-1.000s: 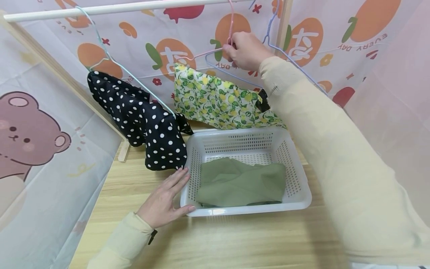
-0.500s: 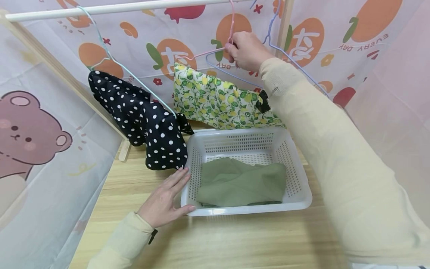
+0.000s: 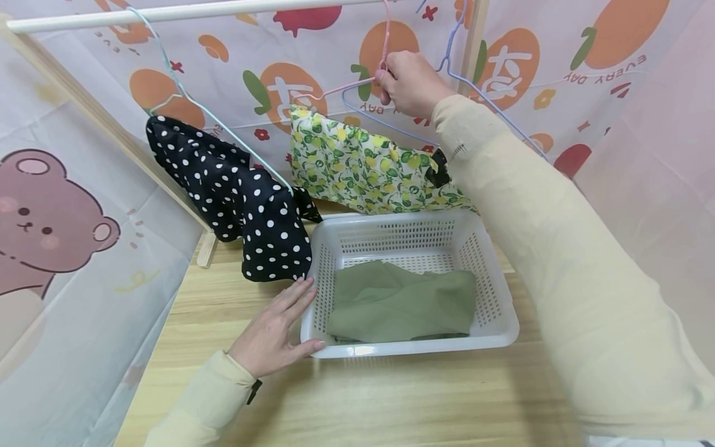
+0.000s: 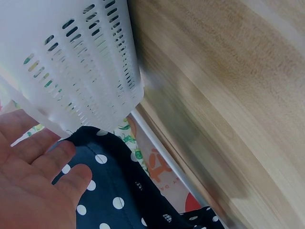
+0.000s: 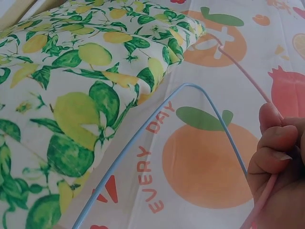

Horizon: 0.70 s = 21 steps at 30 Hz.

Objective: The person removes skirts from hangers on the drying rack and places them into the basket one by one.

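My right hand [image 3: 412, 84] grips a pink hanger [image 3: 386, 31] just below its hook, near the rail; in the right wrist view its fingers [image 5: 274, 143] curl round the pink wire. A lemon-print garment [image 3: 363, 164] hangs from that hanger. My left hand [image 3: 274, 335] rests with extended fingers on the left rim of a white perforated basket [image 3: 416, 349]. Inside the basket lies a folded olive-green cloth [image 3: 402, 304]. Beside the left hand, a black polka-dot garment [image 3: 274, 223] hangs from a mint hanger [image 3: 223, 127], its lower end near the basket in the left wrist view.
A white rail [image 3: 223, 9] spans the top on wooden posts [image 3: 106, 124]. An unloaded blue hanger [image 3: 491, 107] hangs to the right, behind the right hand. The basket stands on a wood-grain table [image 3: 363, 403]. Printed curtains [image 3: 614, 143] surround the scene.
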Each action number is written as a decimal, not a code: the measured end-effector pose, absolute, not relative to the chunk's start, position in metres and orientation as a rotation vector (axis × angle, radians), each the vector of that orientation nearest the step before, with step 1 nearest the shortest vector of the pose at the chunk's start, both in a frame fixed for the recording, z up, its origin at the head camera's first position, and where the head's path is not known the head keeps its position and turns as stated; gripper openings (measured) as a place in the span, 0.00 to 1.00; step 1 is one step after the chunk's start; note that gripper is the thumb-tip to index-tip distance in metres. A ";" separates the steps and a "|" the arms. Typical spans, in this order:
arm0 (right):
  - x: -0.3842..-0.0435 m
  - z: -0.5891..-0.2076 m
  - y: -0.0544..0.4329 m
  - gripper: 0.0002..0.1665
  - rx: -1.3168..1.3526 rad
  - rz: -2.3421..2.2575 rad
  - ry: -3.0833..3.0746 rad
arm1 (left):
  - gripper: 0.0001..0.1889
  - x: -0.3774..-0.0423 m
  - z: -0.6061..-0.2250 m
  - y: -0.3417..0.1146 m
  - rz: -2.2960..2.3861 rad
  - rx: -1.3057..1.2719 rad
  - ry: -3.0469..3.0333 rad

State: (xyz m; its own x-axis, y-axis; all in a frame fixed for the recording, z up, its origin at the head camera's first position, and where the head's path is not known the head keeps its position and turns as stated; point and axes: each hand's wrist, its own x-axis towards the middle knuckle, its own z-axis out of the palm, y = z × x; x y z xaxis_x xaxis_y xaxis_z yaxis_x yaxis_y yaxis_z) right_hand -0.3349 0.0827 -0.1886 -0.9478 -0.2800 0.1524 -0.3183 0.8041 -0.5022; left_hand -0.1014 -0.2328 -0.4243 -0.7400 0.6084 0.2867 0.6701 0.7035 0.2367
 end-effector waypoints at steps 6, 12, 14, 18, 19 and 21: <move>-0.333 -0.185 0.084 0.20 0.473 0.874 -2.880 | 0.49 -0.103 -0.424 -0.233 -0.487 -1.036 -2.725; -0.327 -0.178 0.084 0.19 0.484 0.967 -2.830 | 0.49 -0.104 -0.424 -0.233 -0.477 -1.034 -2.735; -0.325 -0.176 0.084 0.19 0.485 1.000 -2.814 | 0.49 -0.105 -0.424 -0.233 -0.476 -1.030 -2.741; -0.322 -0.173 0.085 0.20 0.485 0.963 -2.784 | 0.49 -0.105 -0.424 -0.233 -0.473 -1.025 -2.751; -0.321 -0.172 0.086 0.20 0.487 0.945 -2.779 | 0.49 -0.105 -0.424 -0.232 -0.473 -1.024 -2.753; -0.320 -0.171 0.087 0.20 0.485 0.923 -2.773 | 0.48 -0.106 -0.424 -0.232 -0.475 -1.024 -2.755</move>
